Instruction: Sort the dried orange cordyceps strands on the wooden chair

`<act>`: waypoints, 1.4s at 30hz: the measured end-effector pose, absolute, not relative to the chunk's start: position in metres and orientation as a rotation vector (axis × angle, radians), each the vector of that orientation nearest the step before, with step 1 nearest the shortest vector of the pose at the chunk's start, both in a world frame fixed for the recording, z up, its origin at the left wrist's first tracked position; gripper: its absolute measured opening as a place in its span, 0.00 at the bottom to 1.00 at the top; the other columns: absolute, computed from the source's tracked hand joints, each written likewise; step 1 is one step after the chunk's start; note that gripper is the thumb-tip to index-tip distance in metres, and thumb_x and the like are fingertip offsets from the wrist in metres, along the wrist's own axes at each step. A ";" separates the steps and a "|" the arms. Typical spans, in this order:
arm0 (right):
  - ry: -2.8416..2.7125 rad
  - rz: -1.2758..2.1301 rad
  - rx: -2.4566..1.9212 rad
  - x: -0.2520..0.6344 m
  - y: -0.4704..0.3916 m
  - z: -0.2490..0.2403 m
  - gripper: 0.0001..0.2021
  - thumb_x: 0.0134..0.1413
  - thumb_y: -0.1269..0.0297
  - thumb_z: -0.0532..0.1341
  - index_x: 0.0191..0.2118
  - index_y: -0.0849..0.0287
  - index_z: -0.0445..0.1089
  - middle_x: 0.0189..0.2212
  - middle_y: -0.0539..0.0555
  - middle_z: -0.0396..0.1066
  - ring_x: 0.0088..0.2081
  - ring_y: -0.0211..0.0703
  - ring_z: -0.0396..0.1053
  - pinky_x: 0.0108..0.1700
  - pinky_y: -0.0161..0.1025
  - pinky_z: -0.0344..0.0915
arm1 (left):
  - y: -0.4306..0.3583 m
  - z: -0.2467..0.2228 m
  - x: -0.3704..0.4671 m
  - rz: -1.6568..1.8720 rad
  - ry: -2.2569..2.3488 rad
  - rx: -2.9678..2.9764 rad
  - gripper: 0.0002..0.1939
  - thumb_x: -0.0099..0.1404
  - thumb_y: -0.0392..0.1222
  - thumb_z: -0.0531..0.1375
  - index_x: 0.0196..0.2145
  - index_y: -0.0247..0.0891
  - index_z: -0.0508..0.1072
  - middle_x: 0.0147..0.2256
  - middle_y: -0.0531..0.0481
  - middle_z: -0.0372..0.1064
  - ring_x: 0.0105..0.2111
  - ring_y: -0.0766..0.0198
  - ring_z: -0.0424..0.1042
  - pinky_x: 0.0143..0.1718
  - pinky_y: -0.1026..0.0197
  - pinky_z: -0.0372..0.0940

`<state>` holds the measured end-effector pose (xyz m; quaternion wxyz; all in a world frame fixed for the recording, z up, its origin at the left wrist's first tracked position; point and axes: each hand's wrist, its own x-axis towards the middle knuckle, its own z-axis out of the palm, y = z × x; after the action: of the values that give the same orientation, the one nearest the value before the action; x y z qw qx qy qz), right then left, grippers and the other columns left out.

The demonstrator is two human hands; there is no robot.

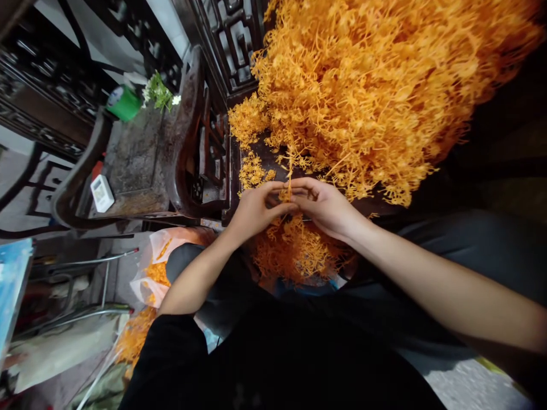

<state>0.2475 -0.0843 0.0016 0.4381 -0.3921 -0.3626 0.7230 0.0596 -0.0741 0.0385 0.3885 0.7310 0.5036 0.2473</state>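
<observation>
Both hands meet at the front edge of a dark wooden seat, fingertips nearly touching around a thin orange strand point(290, 171). My left hand point(256, 209) is closed in a pinch on the strand from the left. From the right, my right hand point(327, 206) pinches the same strand, with its fingers curled. A large heap of orange branching pieces point(363, 97) rises just beyond the hands. Below them, between the legs, lies another pile of orange pieces point(299, 250). Small orange clusters point(251, 169) rest on the seat left of the strand.
A carved wooden table point(132, 154) at the left bears a green roll point(123, 103), white flowers with green leaves point(160, 94) and a small white device point(102, 193). A pinkish plastic bag point(164, 242) with orange pieces stands lower left, near metal tubes point(105, 285).
</observation>
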 end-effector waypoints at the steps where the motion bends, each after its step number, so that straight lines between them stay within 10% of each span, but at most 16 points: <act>1: -0.886 1.798 -0.990 0.246 -0.085 0.002 0.18 0.48 0.61 0.72 0.46 0.55 0.72 0.44 0.54 0.75 0.39 0.40 0.74 0.43 0.42 0.74 | -0.076 0.036 0.059 0.641 1.279 1.870 0.20 0.64 0.50 0.70 0.50 0.40 0.78 0.43 0.47 0.82 0.35 0.63 0.80 0.39 0.61 0.72; 13: -1.224 1.518 -1.227 0.246 -0.083 0.011 0.17 0.57 0.46 0.67 0.37 0.56 0.79 0.40 0.56 0.72 0.33 0.39 0.67 0.26 0.36 0.64 | -0.068 0.034 0.048 0.654 1.225 1.788 0.07 0.63 0.46 0.69 0.35 0.40 0.82 0.33 0.50 0.81 0.30 0.65 0.76 0.34 0.61 0.70; 26: -0.720 1.390 -1.229 0.280 -0.072 0.039 0.09 0.57 0.60 0.68 0.29 0.59 0.75 0.22 0.49 0.58 0.23 0.33 0.52 0.24 0.36 0.46 | -0.042 0.047 0.018 0.406 1.428 2.018 0.06 0.61 0.38 0.65 0.26 0.39 0.79 0.21 0.53 0.73 0.22 0.66 0.70 0.29 0.61 0.63; 36: -0.865 1.797 -1.114 0.265 -0.076 0.034 0.17 0.59 0.45 0.62 0.33 0.53 0.60 0.34 0.55 0.73 0.27 0.38 0.61 0.24 0.37 0.47 | 0.014 -0.019 0.023 0.520 1.764 2.228 0.27 0.61 0.28 0.61 0.58 0.39 0.76 0.61 0.38 0.70 0.55 0.50 0.73 0.59 0.50 0.66; 42: -1.096 1.708 -1.157 0.268 -0.077 0.038 0.29 0.52 0.29 0.62 0.30 0.53 0.57 0.29 0.54 0.70 0.25 0.37 0.59 0.22 0.38 0.47 | -0.021 0.019 0.034 0.485 1.449 2.121 0.16 0.72 0.44 0.59 0.52 0.38 0.80 0.52 0.41 0.79 0.53 0.54 0.76 0.59 0.52 0.67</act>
<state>0.2677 -0.0765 0.0376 0.3919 -0.4558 -0.4316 0.6726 0.0338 -0.0210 0.0186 0.2605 0.7834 0.5350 0.1792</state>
